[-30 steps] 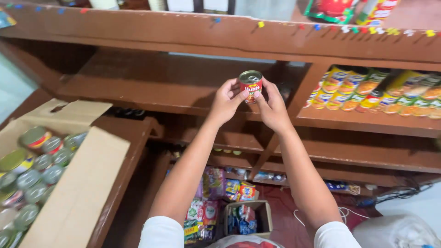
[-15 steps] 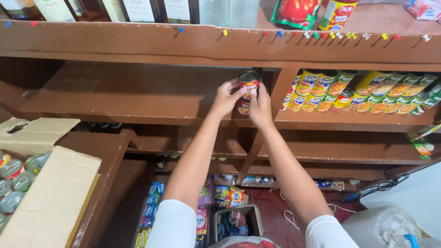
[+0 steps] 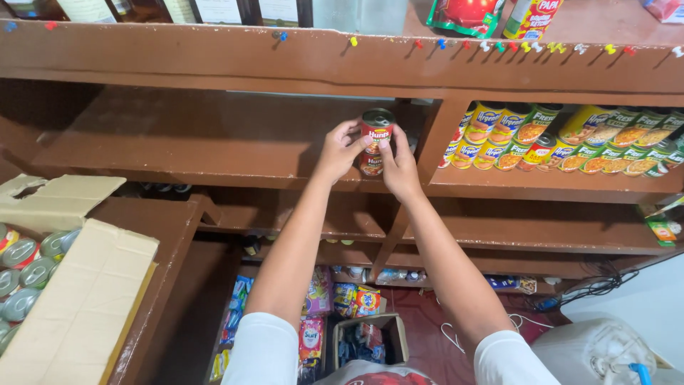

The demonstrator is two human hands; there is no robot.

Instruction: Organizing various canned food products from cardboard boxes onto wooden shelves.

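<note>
Far left: open brown cardboard box of silver-topped tins, flaps folded back for access. Centre: brown wooden shelf, mostly bare. Left hand and right hand each have their grip closed around a red-labelled round tin, one on each side, apparently to steady it atop a second tin on the shelf. Right: stacked rows of yellow-and-green labelled tins, labels outward.

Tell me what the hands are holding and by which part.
Both hands, left and right, hold a red-labelled round metal can by its sides, over another can on the brown wooden shelf.
</note>
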